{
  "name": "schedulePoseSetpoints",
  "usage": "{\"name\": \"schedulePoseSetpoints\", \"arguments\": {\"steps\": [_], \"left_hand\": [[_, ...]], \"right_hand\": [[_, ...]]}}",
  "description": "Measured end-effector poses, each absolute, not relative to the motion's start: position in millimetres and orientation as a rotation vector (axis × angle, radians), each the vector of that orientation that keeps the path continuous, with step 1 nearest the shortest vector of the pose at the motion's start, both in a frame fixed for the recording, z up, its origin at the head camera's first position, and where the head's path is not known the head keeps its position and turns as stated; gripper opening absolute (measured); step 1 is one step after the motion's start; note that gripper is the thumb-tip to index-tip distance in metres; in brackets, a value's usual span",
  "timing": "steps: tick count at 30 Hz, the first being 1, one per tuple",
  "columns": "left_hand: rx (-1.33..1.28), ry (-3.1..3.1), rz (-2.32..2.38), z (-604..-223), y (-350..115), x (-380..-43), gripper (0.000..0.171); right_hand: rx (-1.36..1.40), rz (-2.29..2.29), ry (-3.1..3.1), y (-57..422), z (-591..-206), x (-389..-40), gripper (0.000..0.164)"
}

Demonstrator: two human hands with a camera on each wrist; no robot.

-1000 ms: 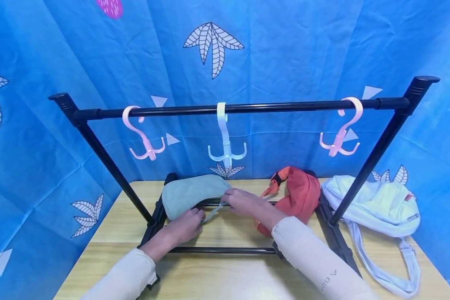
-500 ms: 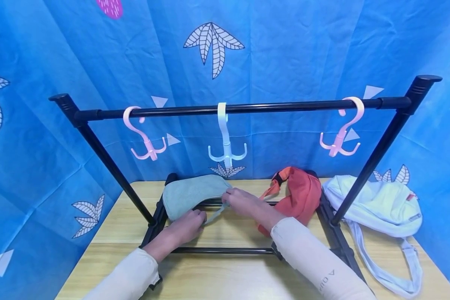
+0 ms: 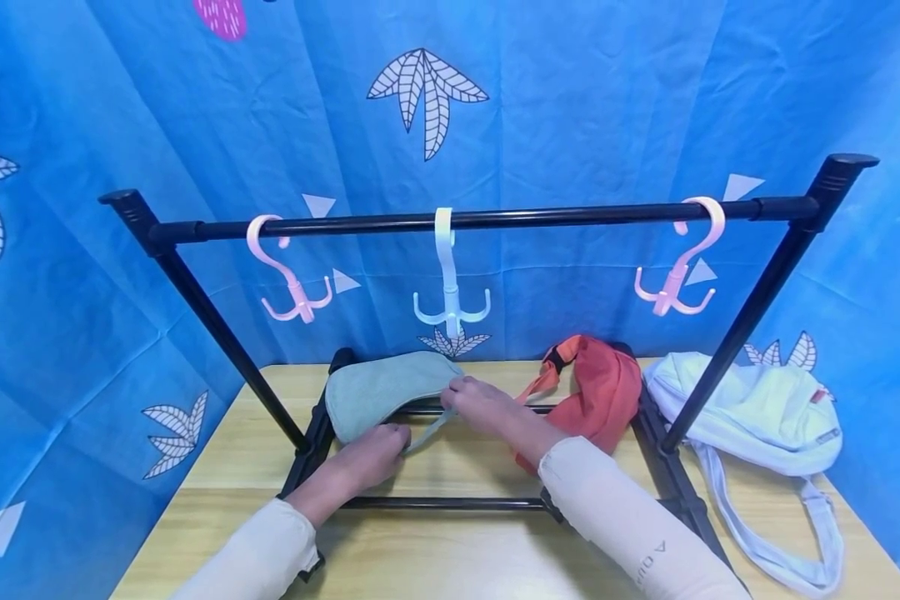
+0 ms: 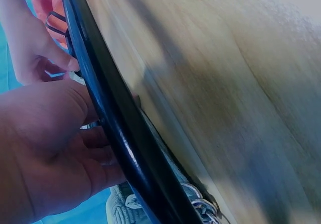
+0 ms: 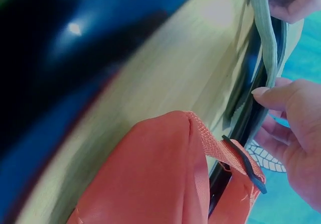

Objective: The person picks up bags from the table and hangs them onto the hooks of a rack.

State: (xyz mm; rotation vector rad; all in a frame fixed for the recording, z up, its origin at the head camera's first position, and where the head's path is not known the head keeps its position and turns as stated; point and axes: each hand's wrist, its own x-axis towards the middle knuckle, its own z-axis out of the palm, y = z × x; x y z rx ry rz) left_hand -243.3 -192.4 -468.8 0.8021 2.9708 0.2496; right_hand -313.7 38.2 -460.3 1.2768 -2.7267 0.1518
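A pale green shoulder bag [image 3: 386, 387] lies on the table at the back left of the rack. Its thin strap [image 3: 431, 430] runs between my two hands. My left hand [image 3: 375, 457] pinches the strap near the bag's lower edge, its fingertips partly hidden. At the bag's right end my right hand [image 3: 486, 403] pinches the strap between thumb and fingers. The right wrist view shows the green strap [image 5: 268, 43] drawn from one hand to the other. In the left wrist view, metal rings [image 4: 201, 204] lie beside a black bar [image 4: 120, 128].
A black rack [image 3: 555, 217] stands over the table, carrying two pink hooks [image 3: 295, 293] [image 3: 675, 283] and a pale blue hook [image 3: 450, 292]. A red bag [image 3: 596, 392] lies right of my right hand. Farther right is a white bag [image 3: 750, 417] with a looped strap.
Between my hands the strap now looks straighter and a little longer. My left hand has shifted slightly down; the right hand has hardly moved. The bags lie as before.
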Motion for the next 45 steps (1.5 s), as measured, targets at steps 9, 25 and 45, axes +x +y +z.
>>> {"name": "schedulePoseSetpoints", "arguments": {"steps": [9, 25, 45], "left_hand": [[0.754, 2.946, 0.304, -467, -193, -241, 0.004], [0.621, 3.015, 0.695, -469, -198, -246, 0.005], [0.447, 2.948, 0.841, -445, -216, -236, 0.008]], "right_hand": [[1.264, 0.061, -2.748, 34, -457, -313, 0.02], [1.175, 0.285, -2.79, 44, -446, -311, 0.025], [1.276, 0.437, -2.675, 44, -421, -298, 0.019]]}}
